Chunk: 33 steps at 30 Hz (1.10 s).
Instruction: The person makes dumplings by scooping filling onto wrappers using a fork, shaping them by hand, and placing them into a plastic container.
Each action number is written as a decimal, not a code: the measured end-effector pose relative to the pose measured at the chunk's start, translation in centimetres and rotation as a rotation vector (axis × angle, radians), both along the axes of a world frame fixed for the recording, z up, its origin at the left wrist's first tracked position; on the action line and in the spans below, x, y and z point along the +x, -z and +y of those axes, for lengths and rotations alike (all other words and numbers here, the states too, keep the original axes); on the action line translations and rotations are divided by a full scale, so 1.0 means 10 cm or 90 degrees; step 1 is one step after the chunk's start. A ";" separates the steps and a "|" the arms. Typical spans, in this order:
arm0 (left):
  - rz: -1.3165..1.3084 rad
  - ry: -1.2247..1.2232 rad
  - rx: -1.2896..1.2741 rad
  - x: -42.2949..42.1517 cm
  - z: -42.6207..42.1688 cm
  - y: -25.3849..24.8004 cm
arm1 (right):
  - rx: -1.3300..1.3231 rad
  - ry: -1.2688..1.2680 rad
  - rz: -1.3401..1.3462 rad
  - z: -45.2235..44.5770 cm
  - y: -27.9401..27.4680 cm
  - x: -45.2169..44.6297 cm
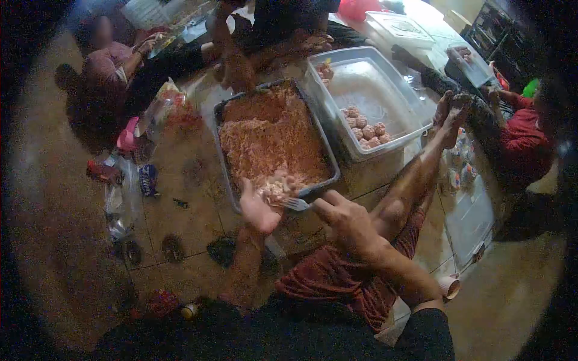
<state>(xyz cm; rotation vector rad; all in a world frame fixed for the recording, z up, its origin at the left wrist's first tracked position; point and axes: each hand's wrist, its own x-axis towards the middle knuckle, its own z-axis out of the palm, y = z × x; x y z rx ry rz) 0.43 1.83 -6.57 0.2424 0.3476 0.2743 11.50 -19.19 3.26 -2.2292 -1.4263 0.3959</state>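
Note:
My left hand point(260, 209) is palm up at the near edge of a dark tray point(332, 175), its fingers cupped under a clump of pale crumbly mixture point(276, 191). In my right hand point(352, 225) is a fork point(295, 204), its tines touching or very near that clump. The tray holds a broad layer of orange-brown crumbly mixture point(271, 135), lower at the far end. To the right stands a clear plastic bin point(385, 90) with several round balls point(367, 129) gathered in its near corner and a few more at the far left.
A person in dark clothes sits beyond the tray, a hand point(239, 75) at its far edge. Others sit at left and right. Wrappers point(148, 180) and plastic bags lie on the left floor. A clear lid point(466, 219) and a cup point(448, 287) are at right.

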 end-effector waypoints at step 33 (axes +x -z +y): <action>0.037 0.163 -0.135 -0.59 -0.22 0.32 | 0.016 0.011 -0.143 0.80 0.99 0.96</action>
